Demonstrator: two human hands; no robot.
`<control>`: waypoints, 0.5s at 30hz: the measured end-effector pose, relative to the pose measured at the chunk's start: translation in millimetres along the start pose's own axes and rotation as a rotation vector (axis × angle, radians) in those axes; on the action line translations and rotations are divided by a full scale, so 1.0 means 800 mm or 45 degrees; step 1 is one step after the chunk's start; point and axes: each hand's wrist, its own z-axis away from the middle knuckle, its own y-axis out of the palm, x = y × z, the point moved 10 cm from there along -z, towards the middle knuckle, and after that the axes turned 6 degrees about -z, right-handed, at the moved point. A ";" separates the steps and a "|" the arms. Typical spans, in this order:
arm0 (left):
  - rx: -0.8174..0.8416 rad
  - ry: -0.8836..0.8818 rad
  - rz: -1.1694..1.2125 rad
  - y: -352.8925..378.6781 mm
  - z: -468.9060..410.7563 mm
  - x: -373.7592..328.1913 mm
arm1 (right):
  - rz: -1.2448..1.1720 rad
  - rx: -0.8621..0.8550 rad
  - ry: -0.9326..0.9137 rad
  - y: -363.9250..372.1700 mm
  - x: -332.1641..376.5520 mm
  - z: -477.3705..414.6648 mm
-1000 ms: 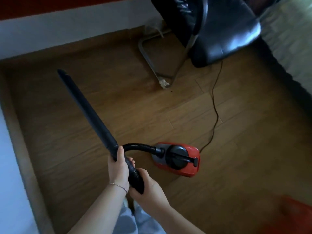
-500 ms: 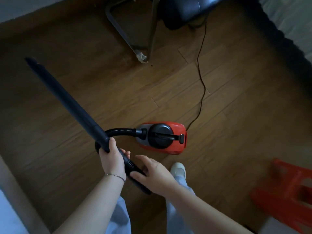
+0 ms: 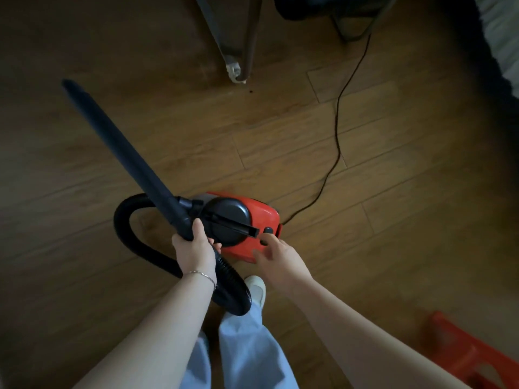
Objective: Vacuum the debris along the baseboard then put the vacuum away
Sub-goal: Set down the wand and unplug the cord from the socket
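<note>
Released from the hose (image 3: pixel 119 228) since the earlier frame, the right hand (image 3: pixel 278 256) reaches, fingers loosely spread and holding nothing, toward the rear buttons of the red vacuum (image 3: pixel 261 217) on the floor at centre; contact cannot be told. The left hand (image 3: pixel 193 245) grips the black wand (image 3: pixel 123 150), which points to 10 o'clock. The cord (image 3: pixel 337 130) trails toward 1 o'clock. At 4 o'clock, a red stool (image 3: pixel 460 357) is blurred and cut off.

My right hand (image 3: pixel 278 256) has let go of the hose (image 3: pixel 123 237) and now reaches, fingers spread, over the near right end of the red vacuum body (image 3: pixel 261 214), by its buttons (image 3: pixel 268 230). My left hand (image 3: pixel 193 248), gripping the wand (image 3: pixel 120 147), has come right beside the body, and the hose now bows out left in a wide loop.
</note>
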 end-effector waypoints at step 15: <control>0.005 0.070 -0.017 0.067 -0.099 0.083 | 0.150 -0.043 0.071 0.080 -0.137 -0.118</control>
